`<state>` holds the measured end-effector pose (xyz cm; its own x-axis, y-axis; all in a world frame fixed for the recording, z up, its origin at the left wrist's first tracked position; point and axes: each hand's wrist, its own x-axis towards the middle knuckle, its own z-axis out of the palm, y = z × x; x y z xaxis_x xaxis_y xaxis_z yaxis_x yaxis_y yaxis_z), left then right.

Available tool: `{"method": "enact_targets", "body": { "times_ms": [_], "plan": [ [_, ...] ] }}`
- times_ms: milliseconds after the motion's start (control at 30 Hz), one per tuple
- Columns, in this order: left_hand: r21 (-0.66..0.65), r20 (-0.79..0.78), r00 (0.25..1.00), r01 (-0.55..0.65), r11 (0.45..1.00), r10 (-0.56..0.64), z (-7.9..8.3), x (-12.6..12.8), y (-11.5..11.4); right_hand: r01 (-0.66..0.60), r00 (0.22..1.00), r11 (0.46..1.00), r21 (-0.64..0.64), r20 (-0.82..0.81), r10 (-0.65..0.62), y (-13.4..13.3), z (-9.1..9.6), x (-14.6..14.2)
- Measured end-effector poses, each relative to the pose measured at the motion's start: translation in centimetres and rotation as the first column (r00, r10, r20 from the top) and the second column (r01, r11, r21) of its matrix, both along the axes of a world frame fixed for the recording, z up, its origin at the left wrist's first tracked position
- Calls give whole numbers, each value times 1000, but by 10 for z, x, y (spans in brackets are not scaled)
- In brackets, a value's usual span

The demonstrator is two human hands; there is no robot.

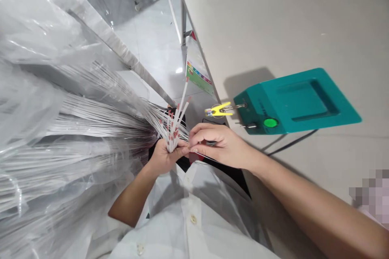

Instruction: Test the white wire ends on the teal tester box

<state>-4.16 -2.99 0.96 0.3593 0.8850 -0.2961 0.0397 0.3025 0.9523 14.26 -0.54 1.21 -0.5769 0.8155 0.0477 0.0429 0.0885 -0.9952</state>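
Your left hand (162,156) is closed around a bundle (172,142) of white strands, which stands up from your fist with its reddish tips fanned out, some higher than others. Your right hand (212,141) meets it in front of your shirt (182,218), fingers curled and thumb tip by the left thumb; whether it pinches a strand, you cannot tell from here. The bundle is between the wires and the tabletop (273,20), just off the table's edge. To your left, many long white wires (91,115) lie in clear plastic (39,28), their near ends reaching toward your left hand. On the tabletop, beyond your right hand, sits a teal box (310,85) with a lit green button (270,123), a yellow clip (219,109) on its front and a dark cable (293,142) behind your forearm.
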Motion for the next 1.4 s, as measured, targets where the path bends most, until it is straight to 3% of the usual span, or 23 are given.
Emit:
{"method": "enact_targets", "body": {
  "times_ms": [133, 333, 667, 900, 1100, 1267, 1333, 1400],
  "plan": [
    [-142, 166, 984, -44, 989, 68, -12, -1, -3, 34, 975, 953, -302, -201, -98, -5, -2, -10],
    [-219, 263, 937, -173, 960, 229, -22, 6, -7, 89, 946, 820, -565, -210, -247, -11, -9, -20],
    [-282, 323, 931, -77, 956, 170, -22, 3, -7, -25, 928, 744, -668, -293, -231, -14, -16, -21],
    [-244, 301, 948, -29, 969, 104, -24, -1, -7, -16, 935, 767, -641, -281, -215, -15, -14, -19],
    [-117, 83, 997, 13, 993, -3, -15, -7, -3, 93, 976, 820, -564, -112, -187, -14, -8, -19],
    [-102, 42, 998, -44, 994, 48, -9, -4, -1, 240, 969, 930, -278, 4, -249, -16, -13, -22],
    [-85, 35, 997, -65, 994, 68, -9, -1, -2, 313, 948, 941, -130, 103, -301, -16, -17, -22],
    [-51, 17, 993, -114, 992, 115, -9, 3, -3, 348, 931, 934, -77, 146, -335, -15, -21, -21]
  ]
}}
